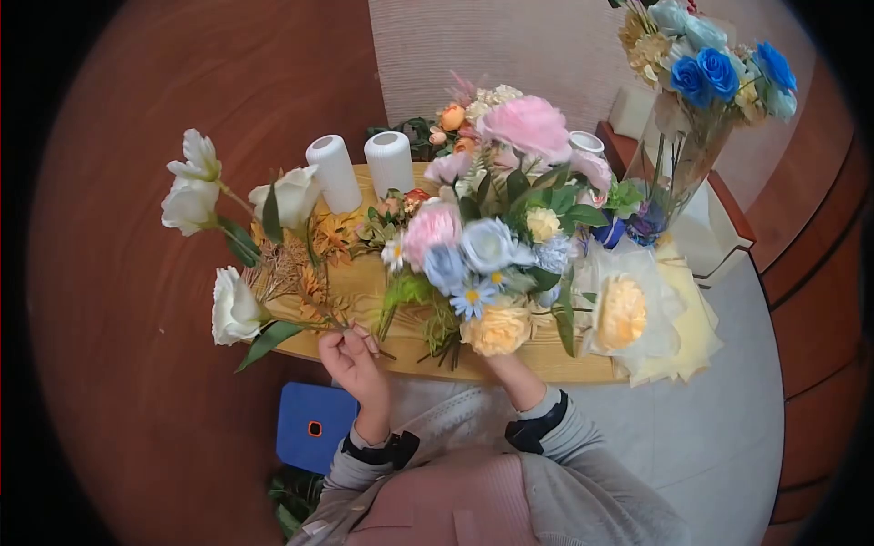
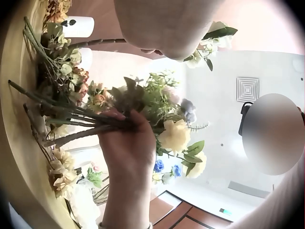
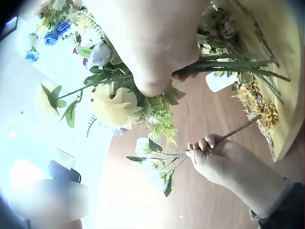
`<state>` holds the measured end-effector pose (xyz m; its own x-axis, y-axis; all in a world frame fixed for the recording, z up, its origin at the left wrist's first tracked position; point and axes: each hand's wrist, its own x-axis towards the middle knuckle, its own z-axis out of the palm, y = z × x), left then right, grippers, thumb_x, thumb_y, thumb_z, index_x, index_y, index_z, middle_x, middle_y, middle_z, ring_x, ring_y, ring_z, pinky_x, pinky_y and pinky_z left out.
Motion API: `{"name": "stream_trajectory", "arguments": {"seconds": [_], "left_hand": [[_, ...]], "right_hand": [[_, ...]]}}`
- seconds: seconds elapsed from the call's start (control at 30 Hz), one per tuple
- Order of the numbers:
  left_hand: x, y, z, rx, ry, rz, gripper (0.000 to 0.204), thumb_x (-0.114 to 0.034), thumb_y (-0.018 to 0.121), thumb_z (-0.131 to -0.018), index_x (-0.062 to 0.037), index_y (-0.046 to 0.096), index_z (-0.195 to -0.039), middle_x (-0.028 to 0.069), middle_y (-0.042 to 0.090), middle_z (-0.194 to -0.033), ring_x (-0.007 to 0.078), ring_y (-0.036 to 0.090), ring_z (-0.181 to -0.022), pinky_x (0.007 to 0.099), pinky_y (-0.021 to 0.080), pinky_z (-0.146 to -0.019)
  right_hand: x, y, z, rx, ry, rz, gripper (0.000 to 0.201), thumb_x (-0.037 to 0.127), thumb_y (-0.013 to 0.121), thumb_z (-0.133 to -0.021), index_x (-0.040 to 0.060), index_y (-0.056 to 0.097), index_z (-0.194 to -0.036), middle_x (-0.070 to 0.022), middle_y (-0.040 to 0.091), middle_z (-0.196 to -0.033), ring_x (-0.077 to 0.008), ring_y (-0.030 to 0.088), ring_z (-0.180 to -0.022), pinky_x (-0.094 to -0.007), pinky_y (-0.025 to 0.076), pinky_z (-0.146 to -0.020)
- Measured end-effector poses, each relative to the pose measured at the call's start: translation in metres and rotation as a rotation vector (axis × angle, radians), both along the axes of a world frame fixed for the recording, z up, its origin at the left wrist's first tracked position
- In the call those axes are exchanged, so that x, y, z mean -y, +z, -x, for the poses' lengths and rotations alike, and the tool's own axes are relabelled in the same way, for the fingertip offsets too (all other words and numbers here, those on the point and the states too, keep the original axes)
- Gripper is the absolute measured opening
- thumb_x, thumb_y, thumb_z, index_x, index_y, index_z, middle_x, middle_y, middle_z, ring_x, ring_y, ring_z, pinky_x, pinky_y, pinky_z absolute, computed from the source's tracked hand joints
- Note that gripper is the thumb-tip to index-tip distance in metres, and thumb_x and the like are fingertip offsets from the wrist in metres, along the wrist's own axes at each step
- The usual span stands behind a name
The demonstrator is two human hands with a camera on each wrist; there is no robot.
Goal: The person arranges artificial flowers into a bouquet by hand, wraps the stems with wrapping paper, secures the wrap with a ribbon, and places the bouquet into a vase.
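Observation:
The left hand [image 1: 353, 364] pinches the stem of a branch of white flowers [image 1: 238, 308], which spreads out to the left over the table's edge. In the right wrist view that hand [image 3: 214, 160] has its fingers curled round the brown stem [image 3: 242, 128]. Below a large mixed bouquet, the right hand [image 1: 513, 375] is mostly hidden by a peach flower [image 1: 496, 328]; the left wrist view shows this hand [image 2: 128, 138] gripping the bundle of green stems [image 2: 71, 114]. Pink, blue and peach blooms [image 1: 487, 244] fill the bouquet's top.
Two white ribbed vases [image 1: 335, 173] stand at the table's back left. Orange flowers [image 1: 335, 238] lie on the wooden table [image 1: 364, 278]. A wrapped peach flower [image 1: 623, 312] is at the right, with a glass vase of blue flowers [image 1: 678, 164] behind. A blue box [image 1: 314, 426] sits below.

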<state>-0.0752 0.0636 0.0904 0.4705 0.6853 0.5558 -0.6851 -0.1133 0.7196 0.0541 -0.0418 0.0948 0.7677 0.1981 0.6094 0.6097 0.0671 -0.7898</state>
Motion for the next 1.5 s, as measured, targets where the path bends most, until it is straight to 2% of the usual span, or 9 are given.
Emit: {"name": "stream_trajectory", "arguments": {"seconds": [0.43,0.6,0.7,0.77,0.83,0.93,1.07,1.3,1.5], "left_hand": [[0.038,-0.003,0.011,-0.007,-0.190,-0.143,0.016,-0.010,0.048,-0.093,-0.0064,0.038,-0.105,0.0087,0.051,-0.084,0.0103,0.045,-0.059,0.0231,0.040,-0.054],[0.049,-0.003,0.008,0.005,-0.188,-0.172,0.016,-0.007,0.048,-0.092,-0.0046,0.039,-0.105,0.0082,0.050,-0.081,0.0112,0.046,-0.059,0.0236,0.041,-0.054],[0.035,-0.050,0.010,-0.032,-0.848,0.450,0.028,-0.021,0.045,-0.094,-0.0066,0.040,-0.118,0.0126,0.054,-0.093,0.0227,0.053,-0.091,0.0356,0.047,-0.075],[0.048,-0.018,0.000,0.013,-0.283,-0.265,0.031,-0.004,0.059,-0.085,-0.0014,0.045,-0.113,0.0097,0.054,-0.098,0.0154,0.054,-0.084,0.0300,0.046,-0.074],[0.050,-0.032,0.006,-0.212,-0.451,-0.114,0.054,-0.040,0.033,-0.095,-0.0110,0.026,-0.140,0.0144,0.050,-0.124,0.0257,0.041,-0.122,0.0408,0.041,-0.094],[0.075,0.028,0.003,-0.309,-0.388,0.242,0.017,0.003,0.060,-0.082,0.0034,0.053,-0.097,0.0105,0.056,-0.089,0.0123,0.056,-0.073,0.0234,0.046,-0.064],[0.062,0.007,-0.008,-0.034,-0.299,-0.312,0.011,0.007,0.061,-0.080,0.0062,0.056,-0.090,0.0104,0.056,-0.087,0.0101,0.054,-0.065,0.0201,0.045,-0.058],[0.050,0.011,-0.018,-0.160,-0.349,-0.142,0.011,0.003,0.059,-0.084,0.0022,0.053,-0.092,0.0059,0.055,-0.083,0.0065,0.049,-0.059,0.0186,0.040,-0.054],[0.041,0.016,-0.023,-0.233,-0.303,0.030,0.011,-0.001,0.060,-0.085,-0.0006,0.052,-0.092,0.0001,0.052,-0.071,0.0044,0.046,-0.057,0.0174,0.038,-0.052]], "right_hand": [[0.027,-0.004,0.025,0.070,-0.212,0.349,0.040,0.002,0.057,-0.076,-0.0008,0.049,-0.115,-0.0193,0.050,-0.118,-0.0336,0.046,-0.112,-0.0373,0.034,-0.097],[0.016,0.000,0.027,-0.288,0.073,-0.142,0.048,0.006,0.058,-0.078,-0.0074,0.039,-0.120,-0.0200,0.046,-0.121,-0.0300,0.045,-0.112,-0.0338,0.031,-0.099],[0.025,0.035,0.050,-0.451,0.090,-0.048,0.041,0.010,0.055,-0.083,-0.0033,0.040,-0.119,-0.0141,0.048,-0.118,-0.0250,0.046,-0.110,-0.0323,0.033,-0.098],[0.030,0.039,0.055,-0.575,0.113,0.007,0.034,0.013,0.051,-0.086,0.0007,0.042,-0.117,-0.0079,0.051,-0.115,-0.0198,0.048,-0.109,-0.0311,0.035,-0.096],[0.036,0.024,0.045,-0.537,0.094,0.050,0.033,0.014,0.052,-0.086,0.0007,0.042,-0.115,-0.0078,0.050,-0.113,-0.0188,0.048,-0.105,-0.0310,0.036,-0.091],[0.083,-0.035,0.083,-0.483,0.066,0.112,0.033,0.017,0.055,-0.086,0.0007,0.043,-0.113,-0.0077,0.050,-0.111,-0.0172,0.048,-0.099,-0.0308,0.039,-0.085],[0.005,-0.022,0.017,-0.401,0.041,0.201,0.033,0.020,0.059,-0.086,0.0007,0.044,-0.109,-0.0075,0.049,-0.108,-0.0150,0.048,-0.090,-0.0306,0.042,-0.075],[0.009,0.006,0.038,-0.798,0.254,-0.314,0.031,0.010,0.060,-0.084,-0.0020,0.046,-0.109,-0.0074,0.051,-0.100,-0.0142,0.049,-0.083,-0.0271,0.042,-0.073],[-0.001,-0.006,0.035,-0.253,0.097,-0.074,0.030,-0.001,0.048,-0.082,-0.0020,0.042,-0.111,-0.0095,0.053,-0.099,-0.0176,0.052,-0.090,-0.0272,0.042,-0.079]]}}
